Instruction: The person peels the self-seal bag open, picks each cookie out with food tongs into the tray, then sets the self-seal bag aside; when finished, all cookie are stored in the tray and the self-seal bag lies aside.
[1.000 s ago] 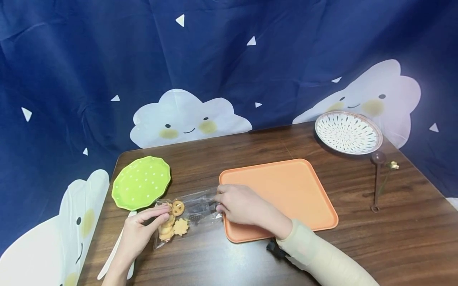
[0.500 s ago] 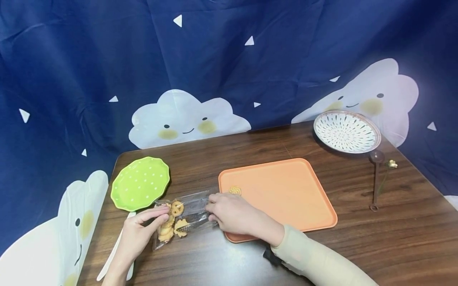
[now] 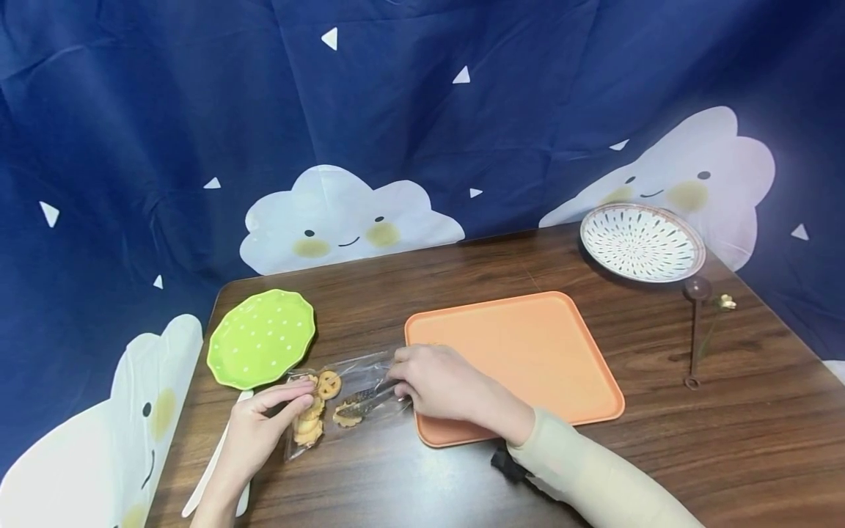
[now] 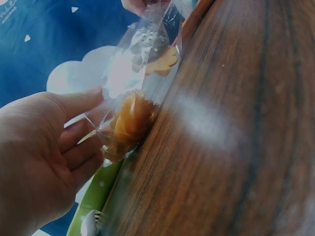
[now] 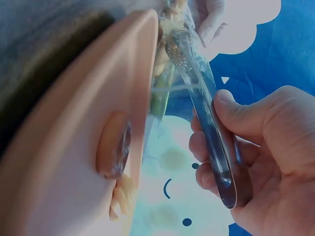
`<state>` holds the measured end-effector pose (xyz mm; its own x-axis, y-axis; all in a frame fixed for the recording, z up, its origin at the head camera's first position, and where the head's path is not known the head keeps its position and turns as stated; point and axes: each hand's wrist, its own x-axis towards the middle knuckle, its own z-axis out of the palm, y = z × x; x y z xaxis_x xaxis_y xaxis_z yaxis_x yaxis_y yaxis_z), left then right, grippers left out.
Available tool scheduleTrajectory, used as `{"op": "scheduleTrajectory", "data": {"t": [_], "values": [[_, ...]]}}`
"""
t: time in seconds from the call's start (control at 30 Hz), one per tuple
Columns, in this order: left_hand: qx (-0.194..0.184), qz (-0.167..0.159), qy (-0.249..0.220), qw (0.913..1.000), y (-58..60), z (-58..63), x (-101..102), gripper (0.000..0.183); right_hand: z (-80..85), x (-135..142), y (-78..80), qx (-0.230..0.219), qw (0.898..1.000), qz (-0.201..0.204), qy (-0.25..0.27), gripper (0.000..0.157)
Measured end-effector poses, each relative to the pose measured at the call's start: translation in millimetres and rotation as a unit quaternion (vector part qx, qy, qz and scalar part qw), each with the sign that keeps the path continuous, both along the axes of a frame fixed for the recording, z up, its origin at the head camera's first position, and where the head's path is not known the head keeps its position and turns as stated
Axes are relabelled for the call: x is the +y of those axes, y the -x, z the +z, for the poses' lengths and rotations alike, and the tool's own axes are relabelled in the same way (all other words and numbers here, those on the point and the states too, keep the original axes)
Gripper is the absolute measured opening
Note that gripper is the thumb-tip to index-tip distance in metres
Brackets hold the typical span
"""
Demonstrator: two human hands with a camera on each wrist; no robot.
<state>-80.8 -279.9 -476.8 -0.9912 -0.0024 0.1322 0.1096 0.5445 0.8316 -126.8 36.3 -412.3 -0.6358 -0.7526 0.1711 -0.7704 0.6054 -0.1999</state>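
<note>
My left hand [image 3: 260, 429] holds the end of a clear plastic bag [image 3: 359, 367] with its thumb and fingers. Several golden cookies [image 3: 307, 425] lie bunched inside at that end, including a pretzel-shaped cookie [image 3: 329, 384]. Between the fingers and thumb of my right hand [image 5: 275, 132] are metal tongs [image 5: 209, 128]. Their perforated heads reach through the bag's mouth and overlap a flower-shaped cookie [image 4: 162, 63] inside. On the orange tray [image 3: 521, 352], the right wrist view shows a pale ridged cookie [image 5: 123, 199] beside a rounded brown piece [image 5: 112, 145].
At the left stands a green dotted plate [image 3: 260, 337], white cutlery [image 3: 214, 458] just in front of it. A white patterned plate [image 3: 640, 246] is at the back right, near a brown long-handled spoon [image 3: 695, 330] and a small flower [image 3: 726, 301].
The right hand moved left with the tongs into the bag, then slightly back right. The flower-shaped cookie has shifted a little rightward from the others. The left hand stays in place.
</note>
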Motion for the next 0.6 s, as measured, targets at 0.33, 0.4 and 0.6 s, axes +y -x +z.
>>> {"op": "scheduleTrajectory", "data": {"t": [0.33, 0.4, 0.6], "values": [[-0.006, 0.003, -0.006, 1.0, 0.8, 1.3, 1, 0.017, 14.5, 35, 16.4, 0.01, 0.998, -0.037, 0.047, 0.016], [-0.005, 0.003, -0.009, 0.9999, 0.8, 0.7, 1, 0.017, 17.4, 49, 20.9, 0.014, 0.998, -0.049, 0.047, 0.016], [0.001, 0.001, -0.014, 0.9999, 1.0, -0.5, -1, 0.02, 23.8, 95, 32.3, 0.022, 0.995, -0.086, 0.054, 0.015]]}}
